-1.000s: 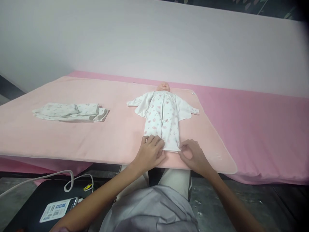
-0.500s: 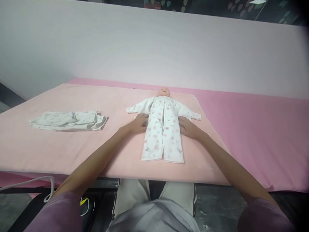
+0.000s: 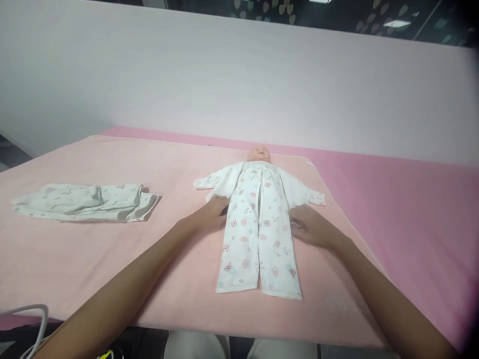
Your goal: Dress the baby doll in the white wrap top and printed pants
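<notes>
A baby doll [image 3: 259, 153] lies face up, its head at the far end, in a white long-sleeved baby shirt [image 3: 225, 180] with sleeves spread. White baby trousers [image 3: 243, 239] printed with small pink figures lie flat over its front, legs toward me. Beside the left edge of the trousers, at the shirt's hem, my left hand [image 3: 212, 213] has its fingers curled in; their tips are partly hidden. At the right edge my right hand [image 3: 313, 225] is closed, a thin white strip showing at its fingers. What either hand grips is unclear.
Folded white printed baby clothes [image 3: 86, 202] lie to the left on the peach mat [image 3: 175, 159]. A pink cover [image 3: 411, 209] shows under the mat at right. The pale wall [image 3: 239, 80] rises behind. A white cable [image 3: 44, 319] hangs at the near left corner.
The view has come closer and tilted up. My right hand has curled its fingers more and sits a little away from the trouser edge. The trousers still lie over the doll.
</notes>
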The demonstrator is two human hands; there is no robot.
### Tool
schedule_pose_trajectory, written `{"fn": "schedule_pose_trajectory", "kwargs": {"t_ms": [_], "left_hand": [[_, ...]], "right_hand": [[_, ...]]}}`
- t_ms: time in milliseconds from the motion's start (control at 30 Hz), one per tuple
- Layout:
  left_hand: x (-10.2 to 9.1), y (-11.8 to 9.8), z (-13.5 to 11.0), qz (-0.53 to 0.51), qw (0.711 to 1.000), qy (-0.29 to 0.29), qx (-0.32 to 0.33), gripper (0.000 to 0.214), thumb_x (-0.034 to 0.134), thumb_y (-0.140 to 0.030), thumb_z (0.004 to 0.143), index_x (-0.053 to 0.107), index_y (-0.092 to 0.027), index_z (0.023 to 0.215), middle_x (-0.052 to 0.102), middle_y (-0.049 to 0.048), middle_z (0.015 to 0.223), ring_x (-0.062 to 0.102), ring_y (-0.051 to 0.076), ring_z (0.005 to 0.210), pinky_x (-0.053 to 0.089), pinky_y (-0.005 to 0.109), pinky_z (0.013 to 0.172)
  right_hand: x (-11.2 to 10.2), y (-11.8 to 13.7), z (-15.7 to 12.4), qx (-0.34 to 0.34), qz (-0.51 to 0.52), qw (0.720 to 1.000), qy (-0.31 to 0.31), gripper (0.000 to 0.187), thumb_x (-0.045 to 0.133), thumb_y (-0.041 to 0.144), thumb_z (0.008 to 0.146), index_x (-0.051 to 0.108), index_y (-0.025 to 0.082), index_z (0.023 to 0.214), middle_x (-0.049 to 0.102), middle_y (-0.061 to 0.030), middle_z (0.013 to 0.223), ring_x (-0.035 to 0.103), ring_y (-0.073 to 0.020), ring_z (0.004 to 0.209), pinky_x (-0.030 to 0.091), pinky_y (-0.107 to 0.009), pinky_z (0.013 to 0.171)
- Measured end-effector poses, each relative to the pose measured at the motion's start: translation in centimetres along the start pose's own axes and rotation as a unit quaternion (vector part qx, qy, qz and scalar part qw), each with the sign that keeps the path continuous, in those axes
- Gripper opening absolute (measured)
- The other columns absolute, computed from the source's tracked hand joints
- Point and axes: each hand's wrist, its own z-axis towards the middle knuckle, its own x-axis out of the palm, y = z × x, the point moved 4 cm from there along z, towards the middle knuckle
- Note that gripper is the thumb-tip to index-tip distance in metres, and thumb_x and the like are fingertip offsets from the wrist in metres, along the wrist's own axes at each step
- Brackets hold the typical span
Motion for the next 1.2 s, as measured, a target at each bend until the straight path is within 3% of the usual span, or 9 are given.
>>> {"fn": "schedule_pose_trajectory", "kwargs": {"t_ms": [200,300,500,600,767,900,1033,1100,1200], "left_hand": [[1.3,0.0,1.6,0.044,0.998,-0.011,-0.044,0.021,0.053,-0.025,0.085,0.043,-0.021,0.067,0.056,0.0033,0.065,0.049,0.022,0.069,0.040,0.044,0.089],[2.2,0.1,1.6,0.106,0.994,-0.011,-0.018,0.020,0.057,-0.026,0.085,0.049,-0.021,0.067,0.060,0.0078,0.073,0.053,0.024,0.073,0.039,0.048,0.089],[2.7,0.4,0.7,0.106,0.992,-0.043,0.046,0.027,0.061,-0.041,0.094,0.076,-0.026,0.111,0.065,0.0162,0.133,0.051,0.037,0.121,0.042,0.055,0.102],[2.8,0.1,0.4,0.100,0.993,-0.005,0.062,0.037,0.061,-0.042,0.097,0.073,-0.031,0.129,0.065,0.0139,0.140,0.048,0.037,0.131,0.040,0.054,0.111],[1.8,-1.0,-0.2,0.149,0.988,-0.023,0.031,0.047,0.067,-0.042,0.092,0.070,-0.031,0.138,0.062,0.0150,0.142,0.052,0.038,0.128,0.041,0.054,0.109],[-0.8,-0.1,-1.7,0.140,0.982,-0.116,-0.050,0.047,0.054,-0.040,0.101,0.062,-0.030,0.147,0.054,0.0129,0.155,0.049,0.035,0.136,0.040,0.054,0.113],[-3.7,2.7,-3.3,0.151,0.922,-0.239,-0.266,0.043,0.049,-0.045,0.103,0.062,-0.015,0.131,0.062,0.0211,0.136,0.053,0.037,0.127,0.042,0.054,0.107],[-4.1,3.9,-3.2,0.129,0.906,-0.219,-0.339,0.040,0.052,-0.050,0.100,0.063,-0.016,0.117,0.067,0.0209,0.123,0.057,0.037,0.119,0.043,0.052,0.105],[-4.3,4.9,-2.4,0.091,0.908,-0.153,-0.380,0.031,0.059,-0.050,0.094,0.063,-0.020,0.092,0.071,0.0179,0.114,0.059,0.036,0.119,0.044,0.047,0.101]], "right_hand": [[1.9,0.2,1.6,0.051,-0.056,0.997,-0.030,0.025,0.047,0.026,0.105,0.049,0.024,0.079,0.057,-0.0016,0.071,0.047,-0.0221,0.069,0.038,-0.037,0.074],[2.9,-0.5,2.1,0.058,-0.088,0.993,-0.049,0.020,0.050,0.020,0.098,0.050,0.023,0.078,0.053,-0.0014,0.069,0.043,-0.0214,0.066,0.038,-0.039,0.074],[3.5,-0.2,1.7,-0.023,-0.092,0.992,-0.084,0.014,0.058,0.012,0.085,0.065,0.023,0.090,0.065,-0.0110,0.112,0.054,-0.0317,0.106,0.046,-0.047,0.090],[3.6,0.0,1.5,-0.046,-0.036,0.997,-0.050,0.018,0.057,0.013,0.089,0.070,0.025,0.095,0.064,-0.0106,0.123,0.054,-0.0321,0.114,0.050,-0.052,0.098],[2.6,-0.3,1.0,-0.032,0.028,0.999,-0.031,0.022,0.061,0.031,0.099,0.076,0.030,0.114,0.064,-0.0104,0.142,0.059,-0.0353,0.123,0.053,-0.057,0.102],[0.6,-2.8,-1.4,0.119,0.048,0.983,-0.133,0.036,0.051,0.046,0.107,0.072,0.031,0.131,0.069,-0.0107,0.139,0.064,-0.0348,0.125,0.055,-0.051,0.098],[-0.1,-6.8,-4.3,0.301,-0.043,0.930,-0.206,0.047,0.055,0.061,0.100,0.070,0.022,0.121,0.074,-0.0172,0.129,0.068,-0.0392,0.118,0.054,-0.050,0.089],[0.3,-8.5,-4.6,0.354,-0.055,0.916,-0.183,0.052,0.060,0.066,0.095,0.068,0.020,0.117,0.075,-0.0192,0.125,0.069,-0.0405,0.114,0.053,-0.049,0.085],[0.6,-9.8,-3.7,0.382,-0.030,0.915,-0.125,0.040,0.061,0.064,0.091,0.065,0.024,0.094,0.077,-0.0160,0.126,0.071,-0.0381,0.107,0.052,-0.047,0.084]]}}
